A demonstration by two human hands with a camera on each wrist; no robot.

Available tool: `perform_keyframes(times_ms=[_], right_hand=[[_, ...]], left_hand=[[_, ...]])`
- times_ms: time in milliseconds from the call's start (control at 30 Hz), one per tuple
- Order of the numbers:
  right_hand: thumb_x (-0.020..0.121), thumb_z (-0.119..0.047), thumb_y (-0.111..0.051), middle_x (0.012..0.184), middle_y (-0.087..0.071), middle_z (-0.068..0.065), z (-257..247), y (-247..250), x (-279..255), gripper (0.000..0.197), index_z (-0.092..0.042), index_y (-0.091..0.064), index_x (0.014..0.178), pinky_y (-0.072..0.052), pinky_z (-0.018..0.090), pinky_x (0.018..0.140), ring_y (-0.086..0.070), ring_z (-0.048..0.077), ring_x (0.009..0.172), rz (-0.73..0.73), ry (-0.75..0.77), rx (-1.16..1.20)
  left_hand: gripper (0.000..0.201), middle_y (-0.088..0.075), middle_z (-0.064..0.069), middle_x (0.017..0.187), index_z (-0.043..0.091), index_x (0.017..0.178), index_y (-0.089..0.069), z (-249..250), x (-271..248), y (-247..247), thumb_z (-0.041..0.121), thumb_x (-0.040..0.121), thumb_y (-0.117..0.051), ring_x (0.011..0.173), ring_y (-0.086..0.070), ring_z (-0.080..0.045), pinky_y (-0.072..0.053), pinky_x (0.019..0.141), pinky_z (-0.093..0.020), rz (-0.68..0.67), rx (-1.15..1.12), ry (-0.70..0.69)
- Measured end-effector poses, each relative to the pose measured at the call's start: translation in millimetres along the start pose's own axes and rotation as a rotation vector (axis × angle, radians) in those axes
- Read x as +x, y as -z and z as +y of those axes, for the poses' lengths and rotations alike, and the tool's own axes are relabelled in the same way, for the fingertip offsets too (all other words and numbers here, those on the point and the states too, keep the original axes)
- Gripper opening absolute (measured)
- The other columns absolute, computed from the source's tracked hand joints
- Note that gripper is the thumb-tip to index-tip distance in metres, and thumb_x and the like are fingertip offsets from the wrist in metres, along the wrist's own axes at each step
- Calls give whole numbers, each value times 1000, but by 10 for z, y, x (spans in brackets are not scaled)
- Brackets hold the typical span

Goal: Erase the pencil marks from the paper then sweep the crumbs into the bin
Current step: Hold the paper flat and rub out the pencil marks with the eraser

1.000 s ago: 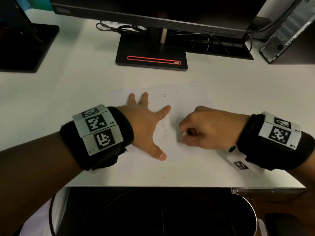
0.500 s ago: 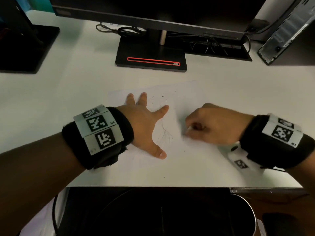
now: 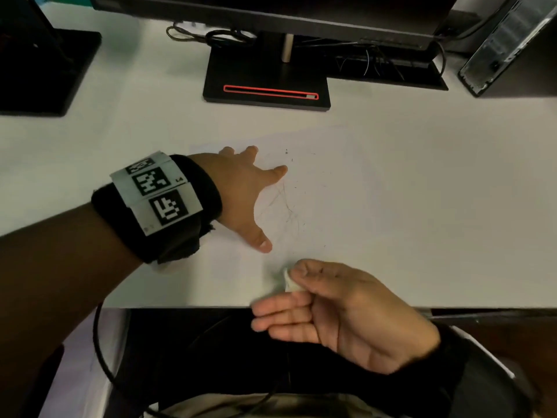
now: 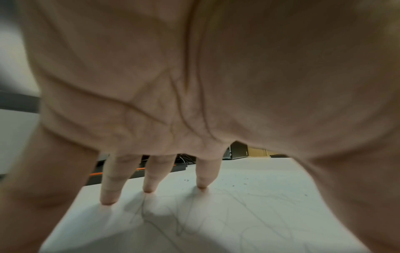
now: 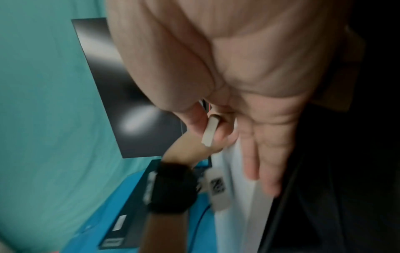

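Pinching a small white eraser near the tabletop's front edge, the right hand sits nearer the faint pencil marks beside the flat, spread left hand, which pins the white paper sheet.

Black wristband with 3 checkered white tags.

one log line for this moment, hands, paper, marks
left hand: flat on paper | right hand: pinches eraser, near desk edge | marks: faint, remain | crumbs: on paper
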State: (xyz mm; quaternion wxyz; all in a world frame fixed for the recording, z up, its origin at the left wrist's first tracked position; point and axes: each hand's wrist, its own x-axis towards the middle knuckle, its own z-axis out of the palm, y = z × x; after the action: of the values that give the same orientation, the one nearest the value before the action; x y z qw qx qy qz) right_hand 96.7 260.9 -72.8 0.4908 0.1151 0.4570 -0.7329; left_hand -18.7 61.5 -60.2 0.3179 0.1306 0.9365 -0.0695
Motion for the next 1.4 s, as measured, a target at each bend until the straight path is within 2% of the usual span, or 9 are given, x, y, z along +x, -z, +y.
perform_keyframes(times_ms=[100,233,333,500,733,967,1200,1333,1400], right_hand=[[90,-24,-55,114,-63,42,-170,246,26,31,3,-54,105,-60,43,83,-69,48,101,217,139,135],[80,-23,-61,130,-54,41,-520,466,-101,19,-5,-56,80,-57,47,90,-65,48,113,441,485,426],[82,-26,-59,120,-63,36,-470,349,-115,23,-8,-57,68,-58,42,89,-68,42,110,355,534,417],[91,-24,-56,126,-61,36,-121,195,186,32,-3,-52,115,-52,47,98,-65,43,114,144,287,291],[100,-25,-50,106,-64,22,-616,634,-99,37,-12,-58,66,-57,45,93,-63,39,117,446,725,644],[95,-25,-52,125,-61,37,-136,38,295,41,12,-65,108,-49,47,105,-62,44,119,123,146,210],[101,-25,-52,124,-66,23,-805,671,103,17,-13,-54,89,-59,40,90,-70,35,109,577,850,658],[98,-25,-51,105,-67,25,-416,191,305,35,0,-69,83,-51,41,100,-62,36,108,243,481,482],[94,-29,-53,119,-66,30,-236,41,442,53,16,-61,121,-51,44,103,-64,38,115,155,236,340]], left_hand=[[136,15,-5,166,50,152,15,-3,-27,7,89,51,-68,153,-1,-35,-27,116,-59,1,-1,2],[136,16,-4,166,51,152,14,-8,-43,6,89,52,-69,153,1,-33,-27,116,-60,-6,-20,7],[137,15,-5,166,50,152,15,-13,-31,-9,88,51,-70,153,0,-34,-27,116,-59,-3,-18,3],[137,16,-6,166,49,152,17,-17,-9,-36,90,52,-67,152,2,-36,-26,117,-57,0,-21,-9],[137,22,-3,165,51,150,21,-40,-29,-20,91,52,-67,153,10,-33,-24,117,-60,-35,-4,-12],[145,22,-7,164,47,150,25,-63,-33,91,71,56,-83,153,1,-35,-30,116,-54,-85,127,-31],[150,21,-2,165,40,153,23,-104,-99,83,61,56,-89,153,2,-30,-29,116,-56,-63,45,-31],[158,20,-6,165,34,154,22,-87,-108,36,63,49,-91,152,5,-40,-32,113,-59,-62,11,43],[157,19,-9,165,27,155,22,-68,-131,9,64,51,-90,152,5,-41,-30,115,-57,-79,25,40]])
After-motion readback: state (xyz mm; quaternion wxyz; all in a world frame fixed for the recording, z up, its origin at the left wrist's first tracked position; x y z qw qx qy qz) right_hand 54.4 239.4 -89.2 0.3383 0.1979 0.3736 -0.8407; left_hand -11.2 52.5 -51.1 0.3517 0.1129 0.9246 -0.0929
